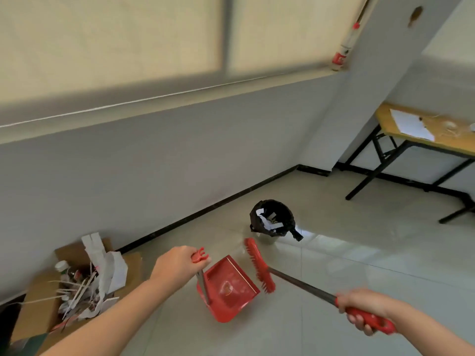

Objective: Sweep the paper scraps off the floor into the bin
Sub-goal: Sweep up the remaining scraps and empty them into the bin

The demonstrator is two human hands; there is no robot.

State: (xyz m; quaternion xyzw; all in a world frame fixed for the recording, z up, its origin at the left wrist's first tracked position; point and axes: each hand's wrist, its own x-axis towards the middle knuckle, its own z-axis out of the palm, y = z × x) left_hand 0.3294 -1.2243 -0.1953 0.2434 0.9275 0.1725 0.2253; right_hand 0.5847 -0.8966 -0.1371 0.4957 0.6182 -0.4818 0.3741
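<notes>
Left hand (177, 265) grips the red dustpan (227, 289) handle. Right hand (365, 310) grips the red broom (259, 265) handle. White paper scraps (267, 219) lie inside the black bin (272, 218).

Two hands were in view, the left hand (177, 265) at lower centre and the right hand (359, 308) at lower right. There was one dustpan (231, 289) and one broom (259, 265) at the bottom middle. One bin (253, 220) stood just above them, holding several paper scraps (267, 219), too jumbled to count. One cardboard box (33, 314) sat at lower left, with one white-capped bottle (61, 266) in it. One table (384, 118) at the right edge bore one sheet of paper (411, 124). Two blinds (102, 34) filled the top
</notes>
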